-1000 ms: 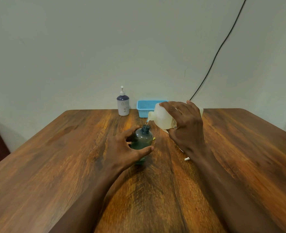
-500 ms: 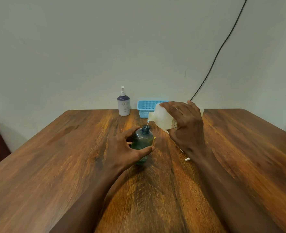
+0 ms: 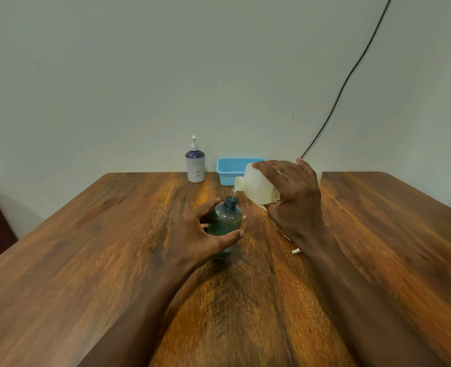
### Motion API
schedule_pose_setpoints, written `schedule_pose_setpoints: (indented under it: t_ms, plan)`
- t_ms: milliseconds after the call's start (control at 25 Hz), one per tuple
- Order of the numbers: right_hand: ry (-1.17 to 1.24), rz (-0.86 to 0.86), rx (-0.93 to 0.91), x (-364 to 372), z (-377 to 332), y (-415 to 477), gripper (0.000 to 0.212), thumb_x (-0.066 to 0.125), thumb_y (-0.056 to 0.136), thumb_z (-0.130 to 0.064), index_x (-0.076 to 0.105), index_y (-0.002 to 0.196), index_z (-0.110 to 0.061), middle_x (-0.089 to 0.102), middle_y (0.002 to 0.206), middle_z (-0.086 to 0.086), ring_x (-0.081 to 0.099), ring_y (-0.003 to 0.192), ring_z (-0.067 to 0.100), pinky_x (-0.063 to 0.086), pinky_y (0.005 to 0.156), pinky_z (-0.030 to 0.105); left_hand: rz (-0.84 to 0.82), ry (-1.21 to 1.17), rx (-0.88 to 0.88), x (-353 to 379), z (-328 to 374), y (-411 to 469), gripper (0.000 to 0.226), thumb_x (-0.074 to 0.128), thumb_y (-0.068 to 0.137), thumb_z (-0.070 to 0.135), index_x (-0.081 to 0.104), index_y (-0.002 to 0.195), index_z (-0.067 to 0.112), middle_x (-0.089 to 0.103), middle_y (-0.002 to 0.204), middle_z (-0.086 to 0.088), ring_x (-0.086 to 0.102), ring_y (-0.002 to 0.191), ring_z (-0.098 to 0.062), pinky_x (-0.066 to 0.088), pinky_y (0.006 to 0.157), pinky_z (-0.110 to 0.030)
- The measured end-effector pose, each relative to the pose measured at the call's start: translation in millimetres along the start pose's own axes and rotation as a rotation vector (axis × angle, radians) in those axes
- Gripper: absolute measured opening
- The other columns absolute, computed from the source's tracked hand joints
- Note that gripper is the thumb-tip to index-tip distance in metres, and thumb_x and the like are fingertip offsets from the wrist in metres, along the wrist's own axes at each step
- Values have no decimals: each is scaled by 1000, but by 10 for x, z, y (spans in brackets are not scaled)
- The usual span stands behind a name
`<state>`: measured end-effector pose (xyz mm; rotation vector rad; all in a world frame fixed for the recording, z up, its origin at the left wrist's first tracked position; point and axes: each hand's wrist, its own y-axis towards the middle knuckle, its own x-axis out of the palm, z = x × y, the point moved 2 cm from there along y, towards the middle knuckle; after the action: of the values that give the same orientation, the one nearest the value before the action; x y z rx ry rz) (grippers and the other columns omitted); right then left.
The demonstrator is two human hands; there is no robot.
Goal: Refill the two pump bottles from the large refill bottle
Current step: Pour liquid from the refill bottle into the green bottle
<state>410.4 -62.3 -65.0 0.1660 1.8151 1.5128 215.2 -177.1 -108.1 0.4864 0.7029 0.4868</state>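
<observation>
Refill bottle (image 3: 258, 186), 1, gripped tilted by right hand (image 3: 294, 197); left hand (image 3: 195, 238) grips 1 of 2 pump bottles (image 3: 224, 223).

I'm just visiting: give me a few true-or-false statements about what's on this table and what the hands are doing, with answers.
1. The right hand tips the refill bottle over the green bottle. True.
2. The green bottle has its pump on. False: its neck is open.
3. The left hand holds the green bottle. True.
4. The white pump bottle lies on its side. False: it stands upright beside the basket.
</observation>
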Motion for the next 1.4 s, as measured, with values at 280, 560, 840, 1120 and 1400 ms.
schedule_pose_setpoints:
  t_ms: [280, 560, 840, 1120, 1400]
  plan:
    - [6, -2, -5, -13, -12, 5, 82, 91, 68, -10, 59, 143, -18, 67, 135, 15, 62, 125, 37, 37, 117, 60, -6, -25, -6, -5, 10, -6, 100, 78, 59, 70, 58, 145, 23, 68, 136, 1, 64, 112, -3, 55, 82, -8]
    - [1, -4, -10, -9, -9, 5, 82, 92, 69, -10, 59, 143, -18, 67, 135, 14, 62, 125, 36, 36, 117, 62, -1, -13, -7, -8, 11, -3, 96, 84, 62, 64, 58, 144, 23, 68, 136, 1, 62, 111, -1, 51, 81, -3]
    - [-8, -2, -16, 8, 12, 1, 84, 90, 69, -11, 56, 145, -21, 66, 136, 13, 60, 126, 34, 34, 119, 60, 10, -5, 7, -7, 20, -10, 89, 91, 66, 52, 59, 143, 21, 69, 134, 1, 63, 109, -2, 52, 82, -5]
    - [-7, 14, -27, 5, 8, 8, 87, 92, 67, -10, 54, 145, -22, 66, 135, 13, 60, 126, 35, 34, 119, 61, 16, -10, 1, -2, 17, -8, 89, 92, 67, 49, 59, 145, 21, 68, 136, 0, 64, 112, -3, 53, 83, -6]
    - [2, 16, -38, 0, 2, 13, 87, 92, 68, -10, 53, 145, -23, 66, 135, 14, 60, 126, 35, 32, 120, 60, 26, -21, 3, -4, 24, -11, 89, 92, 66, 49, 59, 144, 20, 69, 135, 0, 64, 112, -4, 53, 83, -6]
